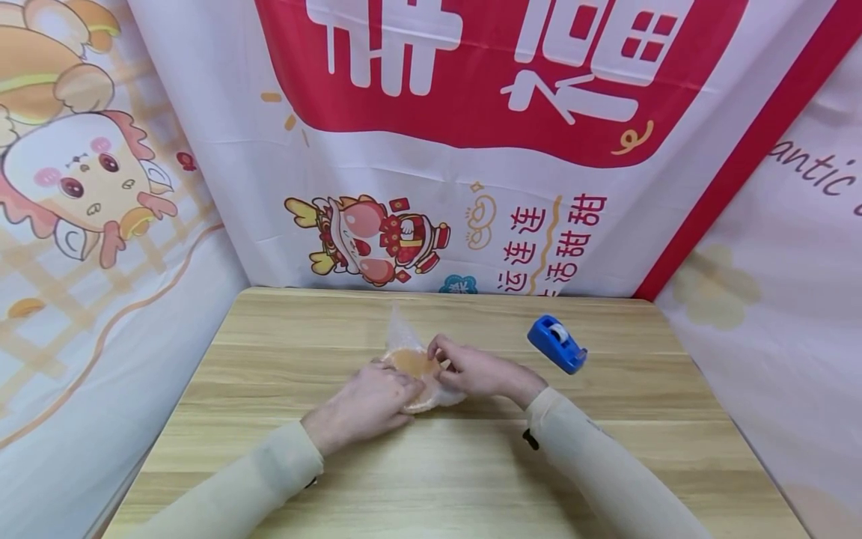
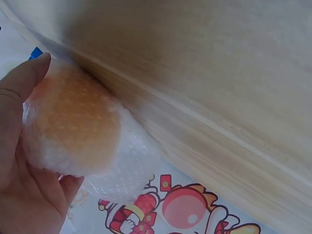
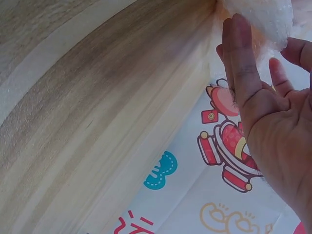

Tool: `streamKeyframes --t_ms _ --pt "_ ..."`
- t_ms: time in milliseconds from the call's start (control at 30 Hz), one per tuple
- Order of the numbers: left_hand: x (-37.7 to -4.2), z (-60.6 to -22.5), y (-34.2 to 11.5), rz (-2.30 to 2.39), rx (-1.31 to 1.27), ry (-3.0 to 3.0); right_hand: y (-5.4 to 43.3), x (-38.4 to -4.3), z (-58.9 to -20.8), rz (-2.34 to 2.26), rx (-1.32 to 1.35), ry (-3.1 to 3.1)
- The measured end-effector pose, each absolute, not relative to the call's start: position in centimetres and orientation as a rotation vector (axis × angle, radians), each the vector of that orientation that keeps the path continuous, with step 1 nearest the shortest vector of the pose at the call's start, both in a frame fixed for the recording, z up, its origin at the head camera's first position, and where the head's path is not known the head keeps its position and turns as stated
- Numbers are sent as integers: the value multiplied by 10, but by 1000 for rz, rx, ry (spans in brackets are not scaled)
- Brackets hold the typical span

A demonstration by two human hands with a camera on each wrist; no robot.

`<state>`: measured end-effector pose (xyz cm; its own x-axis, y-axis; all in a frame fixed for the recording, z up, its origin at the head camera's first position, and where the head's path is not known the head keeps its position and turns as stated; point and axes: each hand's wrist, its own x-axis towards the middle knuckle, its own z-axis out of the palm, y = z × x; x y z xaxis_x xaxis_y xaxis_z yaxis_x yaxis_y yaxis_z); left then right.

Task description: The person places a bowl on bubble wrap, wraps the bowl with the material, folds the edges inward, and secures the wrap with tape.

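Left hand (image 1: 370, 400) grips 1 orange item (image 1: 412, 362) enclosed in bubble wrap (image 2: 131, 165), thumb at 1 edge, fingers at another. Right hand (image 1: 474, 369) touches the wrap at the opposite side; whether it pinches cannot be told. The item lies between the 2 hands, on the wooden table (image 1: 269, 389). A pointed flap of wrap extends beyond, toward the printed backdrop (image 1: 417, 161). 1 blue tape dispenser (image 1: 557, 344) stands apart, beyond the right hand.
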<state>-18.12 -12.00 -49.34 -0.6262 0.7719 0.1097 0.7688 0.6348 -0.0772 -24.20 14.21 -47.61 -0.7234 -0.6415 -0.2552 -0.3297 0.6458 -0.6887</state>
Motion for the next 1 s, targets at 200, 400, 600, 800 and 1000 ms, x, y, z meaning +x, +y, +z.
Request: streamKeyframes --t_ms 200,400,600,800,1000 --pt "-185 -496 -128 -39 -1354 -2716 142 -248 -479 -983 -698 2448" --pt "-192 -496 -140 -12 -1460 -2685 142 -265 -478 -1064 -583 2571" --pt "-196 -495 -147 -31 -1548 -2672 148 -307 -500 -1191 -609 2504" --pt "-198 -490 -147 -57 -1600 -2693 146 -338 -510 -1091 -642 2518" --pt "-199 -490 -148 -69 -1638 -2695 133 -333 -486 -1178 -582 2475"
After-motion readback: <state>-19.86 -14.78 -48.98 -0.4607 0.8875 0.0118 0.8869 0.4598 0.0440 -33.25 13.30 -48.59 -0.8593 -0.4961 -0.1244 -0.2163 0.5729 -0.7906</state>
